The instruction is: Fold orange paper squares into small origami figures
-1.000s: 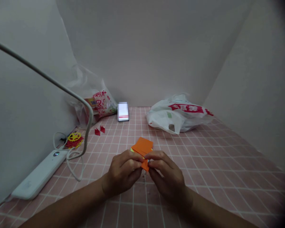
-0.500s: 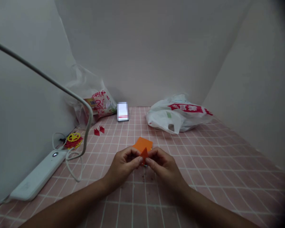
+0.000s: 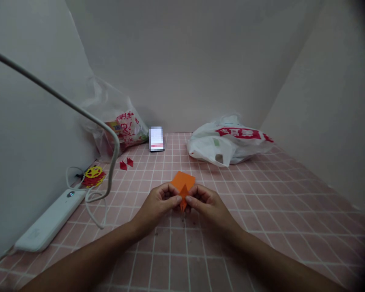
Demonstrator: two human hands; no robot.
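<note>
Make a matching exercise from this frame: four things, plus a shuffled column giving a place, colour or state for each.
Things
1. folded paper
2. phone
3. red pieces
4. white bag

Places, colours, states
A. screen lit
B. right of the phone, with a red band
C. orange, between left hand and right hand
D. in front of the clear bag

Pairs: 1-C, 2-A, 3-D, 4-B

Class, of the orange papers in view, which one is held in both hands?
The small folded piece with the pointed top, held between the left hand and right hand. The flat orange sheet lies beyond it on the table.
</note>
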